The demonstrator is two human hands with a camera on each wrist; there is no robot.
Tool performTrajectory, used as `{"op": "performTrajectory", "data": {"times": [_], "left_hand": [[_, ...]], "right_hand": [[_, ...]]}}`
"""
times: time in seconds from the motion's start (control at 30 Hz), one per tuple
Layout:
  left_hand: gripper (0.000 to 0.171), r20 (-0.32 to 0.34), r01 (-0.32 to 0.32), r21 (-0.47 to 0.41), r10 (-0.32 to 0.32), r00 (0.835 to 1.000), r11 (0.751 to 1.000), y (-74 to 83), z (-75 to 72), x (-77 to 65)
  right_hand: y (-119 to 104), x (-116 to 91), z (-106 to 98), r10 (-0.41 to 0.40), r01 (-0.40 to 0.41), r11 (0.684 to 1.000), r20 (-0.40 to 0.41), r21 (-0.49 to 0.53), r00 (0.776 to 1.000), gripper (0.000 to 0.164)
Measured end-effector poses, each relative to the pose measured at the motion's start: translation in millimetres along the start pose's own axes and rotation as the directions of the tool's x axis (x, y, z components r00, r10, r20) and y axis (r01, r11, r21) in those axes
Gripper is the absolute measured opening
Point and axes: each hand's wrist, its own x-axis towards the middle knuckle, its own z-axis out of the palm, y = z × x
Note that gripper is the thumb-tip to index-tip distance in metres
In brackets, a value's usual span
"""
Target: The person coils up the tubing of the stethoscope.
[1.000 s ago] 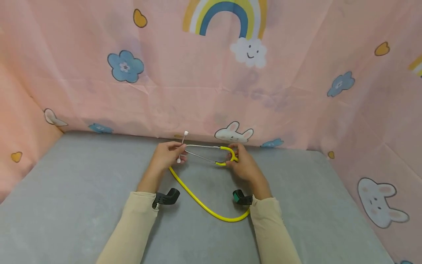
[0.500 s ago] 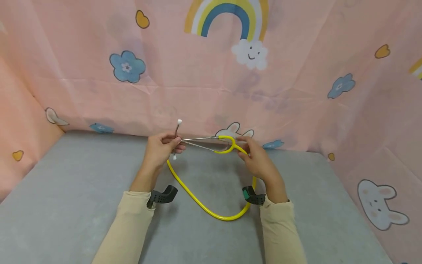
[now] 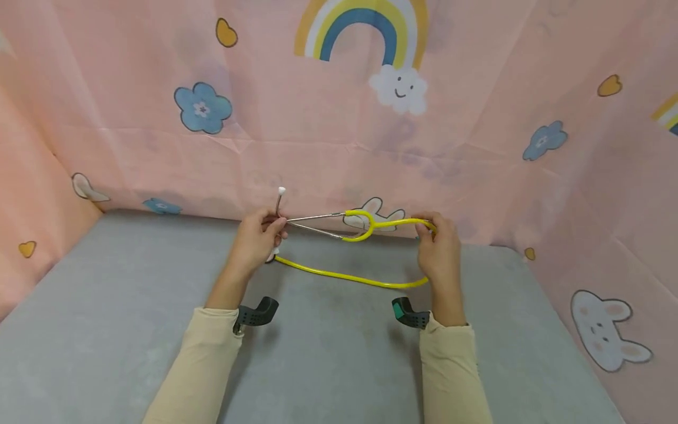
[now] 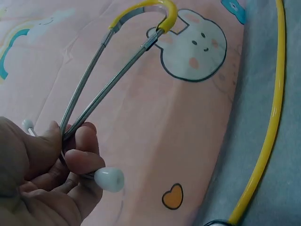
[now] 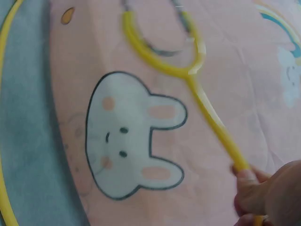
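A stethoscope (image 3: 372, 226) with yellow tubing and metal ear tubes is held up between both hands. My left hand (image 3: 258, 238) pinches the two ear tubes together near the earpieces; one white earpiece (image 4: 111, 179) sticks out below the fingers in the left wrist view. My right hand (image 3: 441, 247) grips the yellow tube (image 5: 217, 127) to the right of the Y-shaped fork. From there the tube loops back under to the left, low over the table. Its far end, beside the left hand, is mostly hidden; a small pale part (image 3: 272, 254) shows.
A grey table (image 3: 339, 365) lies under the hands. Pink cloth (image 3: 265, 106) printed with rabbits, flowers and a rainbow hangs behind it and at both sides. Each wrist wears a black camera mount (image 3: 259, 312).
My right hand has slid from the fork rightward along the yellow tube. The left hand has risen slightly to the left with the ear tubes. The hanging loop has become shallower.
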Motion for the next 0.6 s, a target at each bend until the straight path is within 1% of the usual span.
{"op": "performTrajectory", "data": {"times": [0.07, 0.17, 0.27, 0.37, 0.5, 0.53, 0.6], "left_hand": [[0.021, -0.014, -0.009, -0.023, 0.009, 1.0, 1.0, 0.1, -1.1, 0.4], [0.022, -0.04, -0.014, -0.041, 0.013, 0.999, 0.999, -0.9, -4.4, 1.0], [0.023, -0.032, -0.002, -0.036, 0.001, 0.999, 0.999, -1.5, -6.6, 1.1], [0.026, -0.005, 0.008, -0.001, -0.008, 1.0, 1.0, -0.3, -7.0, 0.1], [0.028, 0.038, 0.019, 0.037, -0.02, 0.999, 0.999, 2.2, -8.1, -1.2], [0.028, 0.057, 0.023, 0.041, -0.026, 0.998, 0.999, 2.4, -8.7, -1.1], [0.028, 0.095, 0.03, 0.045, -0.034, 0.995, 0.999, 2.5, -10.2, -0.9]], "right_hand": [[-1.8, 1.3, 1.8, -0.031, 0.03, 1.0, -0.06, -0.007, 0.998, 0.028], [-2.3, 1.8, 2.8, -0.052, 0.052, 0.999, -0.08, 0.0, 0.995, 0.029], [0.4, 0.9, 0.5, -0.049, 0.05, 0.999, -0.098, 0.001, 0.994, 0.028], [5.4, -0.6, -2.8, -0.009, 0.005, 0.999, -0.116, -0.038, 0.993, 0.03], [12.3, -0.1, -7.2, 0.104, -0.116, 0.989, -0.12, -0.094, 0.987, 0.04], [13.7, 0.8, -8.3, 0.119, -0.131, 0.986, -0.119, -0.103, 0.986, 0.042], [15.6, 3.0, -11.0, 0.107, -0.12, 0.987, -0.114, -0.109, 0.988, 0.041]]}}
